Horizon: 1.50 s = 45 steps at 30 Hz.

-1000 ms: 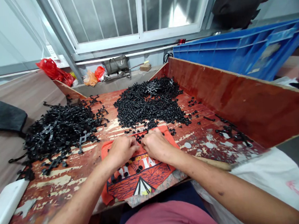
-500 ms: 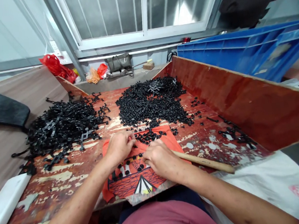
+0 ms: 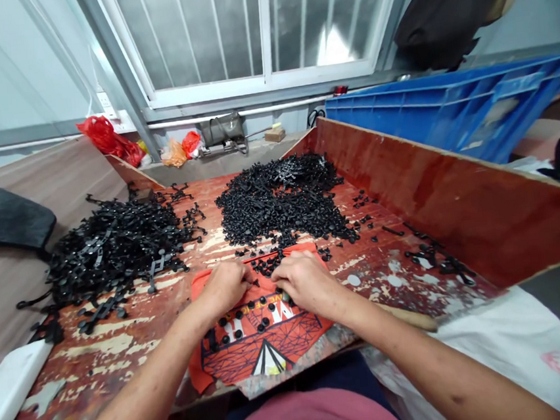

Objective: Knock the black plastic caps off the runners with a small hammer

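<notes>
Nearest the body, an orange printed cloth (image 3: 262,334) is being spread over the front edge of the worktop (image 3: 123,331), and loose black pieces (image 3: 259,316) are being carried on it. Just beyond, the left hand (image 3: 225,286) and the right hand (image 3: 307,283) are being rested on the cloth close together. Both are drawn in narrow, with fingertips bunched at a small cluster of pieces (image 3: 267,264). Whether a piece is actually being pinched cannot be told.

The pieces are being judged light, stiff and apt to roll or skip. Each is best taken singly between thumb and forefinger, at its rim. The cloth is being judged soft and likely to hold them from sliding.

To the right, a wooden stick (image 3: 412,319) is being partly hidden by the right forearm. Farther off, a heap of like pieces (image 3: 282,200) is being kept mid-worktop, with a tangled heap of black frames (image 3: 109,243) to its left. Both are being penned in by a red side board (image 3: 457,199). Beyond it, a blue crate (image 3: 448,108) is being stood; its contents are not being shown.
</notes>
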Available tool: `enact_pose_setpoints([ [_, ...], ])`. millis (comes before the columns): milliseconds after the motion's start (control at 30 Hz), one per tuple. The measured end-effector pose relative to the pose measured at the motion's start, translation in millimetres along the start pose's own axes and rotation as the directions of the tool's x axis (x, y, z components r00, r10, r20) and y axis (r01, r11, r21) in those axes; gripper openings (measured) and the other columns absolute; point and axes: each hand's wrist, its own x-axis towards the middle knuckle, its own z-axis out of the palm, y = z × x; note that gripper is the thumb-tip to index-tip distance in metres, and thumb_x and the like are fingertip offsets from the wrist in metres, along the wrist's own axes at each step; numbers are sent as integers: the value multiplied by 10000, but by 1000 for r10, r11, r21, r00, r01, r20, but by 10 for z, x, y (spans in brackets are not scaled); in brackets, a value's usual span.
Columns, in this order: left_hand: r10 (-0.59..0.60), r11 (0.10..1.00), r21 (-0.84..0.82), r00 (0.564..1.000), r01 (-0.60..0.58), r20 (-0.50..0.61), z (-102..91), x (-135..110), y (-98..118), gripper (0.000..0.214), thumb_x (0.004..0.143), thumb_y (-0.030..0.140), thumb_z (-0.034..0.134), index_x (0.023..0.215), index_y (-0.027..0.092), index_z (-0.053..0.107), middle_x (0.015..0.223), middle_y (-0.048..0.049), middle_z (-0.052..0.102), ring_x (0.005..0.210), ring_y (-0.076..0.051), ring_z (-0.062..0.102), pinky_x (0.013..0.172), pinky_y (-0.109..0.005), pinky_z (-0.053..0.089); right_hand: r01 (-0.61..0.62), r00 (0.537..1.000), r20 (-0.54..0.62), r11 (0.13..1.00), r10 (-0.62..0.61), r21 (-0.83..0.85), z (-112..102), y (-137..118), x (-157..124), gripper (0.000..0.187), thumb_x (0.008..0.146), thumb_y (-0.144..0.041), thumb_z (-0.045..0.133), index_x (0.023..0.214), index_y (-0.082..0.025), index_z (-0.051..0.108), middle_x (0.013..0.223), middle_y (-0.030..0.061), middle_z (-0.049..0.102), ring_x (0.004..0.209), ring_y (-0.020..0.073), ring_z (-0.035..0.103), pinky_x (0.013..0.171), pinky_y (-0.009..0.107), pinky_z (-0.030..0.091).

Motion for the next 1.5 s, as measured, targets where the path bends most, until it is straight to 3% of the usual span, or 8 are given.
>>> enact_pose_setpoints([
  [133,-37,999,-16,999,37,-16,-125,-56,-40,221,738,89,523,756,194,717,734,-17,732,680,-161,630,636,-238,417,31,997,70,999,-28,-35,127,-159,311,144,957,-248,604,1035,-188,708,1021,52,704,997,221,622,910,419,473],
  [267,-76,997,-20,996,75,-49,-284,-108,-120,186,749,121,515,750,184,690,675,-5,695,634,-152,599,601,-234,387,58,988,146,997,-49,-57,221,-217,496,340,960,-343,613,1253,-171,590,1263,100,606,1041,239,637,868,451,549],
  [467,-25,999,-40,1000,25,18,-86,-26,-22,195,710,84,525,684,196,683,664,6,686,632,-143,585,604,-226,380,33,974,225,992,-5,-122,168,-111,423,302,970,-331,600,1235,-187,605,1243,92,620,1014,223,643,852,426,557],
  [567,0,999,-36,1000,1,21,-39,-5,40,197,694,85,549,718,211,699,702,2,702,672,-156,601,628,-232,391,4,982,186,984,29,-177,131,-65,385,301,968,-335,602,1228,-184,609,1247,93,619,1036,231,636,875,444,545],
  [800,-58,998,33,996,60,-63,-264,75,13,241,780,159,529,867,226,744,759,-23,728,712,-180,623,662,-255,422,-21,997,68,975,37,-219,182,53,387,296,963,-326,610,1219,-176,614,1239,92,623,1050,238,633,888,456,538],
  [1067,-41,994,101,997,48,-64,-90,375,16,239,786,143,516,785,206,747,797,-60,746,754,-187,634,724,-272,448,-38,999,7,978,40,-207,99,117,363,302,968,-327,602,1235,-186,607,1265,95,611,1059,238,628,894,456,537],
  [1300,-60,983,169,996,71,-70,-153,215,-40,207,801,169,531,772,197,734,811,-71,745,757,-194,644,708,-273,442,-20,999,26,976,26,-218,200,-7,661,324,965,-332,606,1253,-183,595,1266,99,608,1044,237,634,872,446,548],
  [1500,-70,970,223,991,93,-112,-69,126,132,251,841,203,503,795,166,747,886,-147,755,857,-268,674,804,-355,453,35,999,21,973,-31,-227,152,-16,582,319,965,-330,607,1246,-179,600,1268,100,608,1058,241,629,886,453,541],
])
